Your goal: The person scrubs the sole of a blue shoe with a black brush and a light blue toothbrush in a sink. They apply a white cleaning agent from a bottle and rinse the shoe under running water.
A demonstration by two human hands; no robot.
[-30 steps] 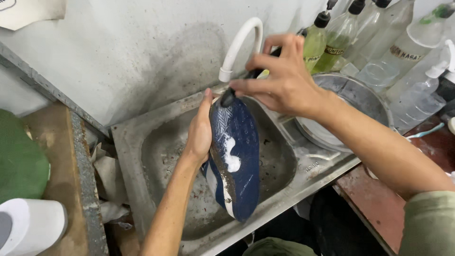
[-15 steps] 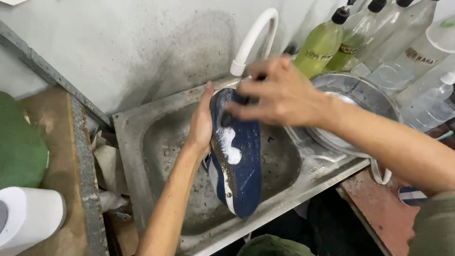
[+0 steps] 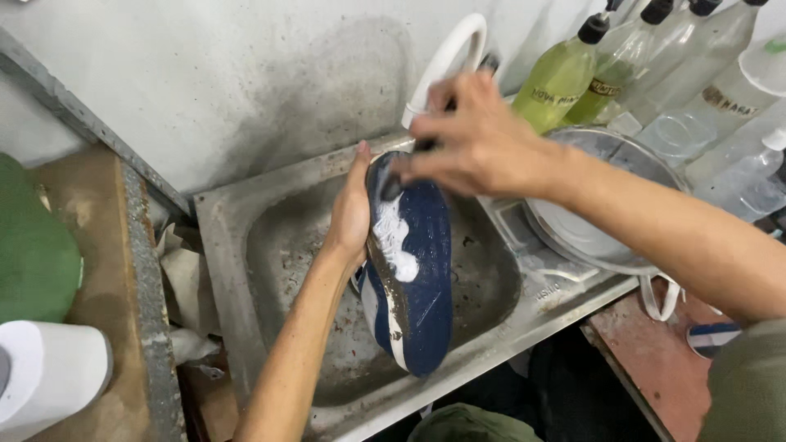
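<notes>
Here, a dark blue shoe point(image 3: 413, 270) is held sole-up over the middle of a metal sink point(image 3: 246, 245), its toe pointing down toward the near rim. White foam point(image 3: 395, 237) lies on the upper part of the sole, while the lower part looks wet but bare, so by the look of it the scrubbing is partway along: the heel end is lathered, the toe end is not, and nothing is rinsed off yet.

The left hand point(image 3: 352, 209) grips the shoe from its left side, fingers wrapped round the edge near the heel. The right hand point(image 3: 475, 139) is closed on a small dark thing, probably a brush point(image 3: 391, 187), pressed to the top of the sole; most of it is hidden under the hand, so I cannot be sure what it is.

Just behind the right hand a white curved tap point(image 3: 446, 57) rises from the back of the sink. To the right of the sink sits a round metal bowl point(image 3: 606, 245), and behind it stand several bottles, one with yellow-green liquid point(image 3: 561, 78). To the left, crumpled paper point(image 3: 184, 278) lies beside the sink, and a green shape point(image 3: 33, 245) rests on the worn surface point(image 3: 98, 213).
</notes>
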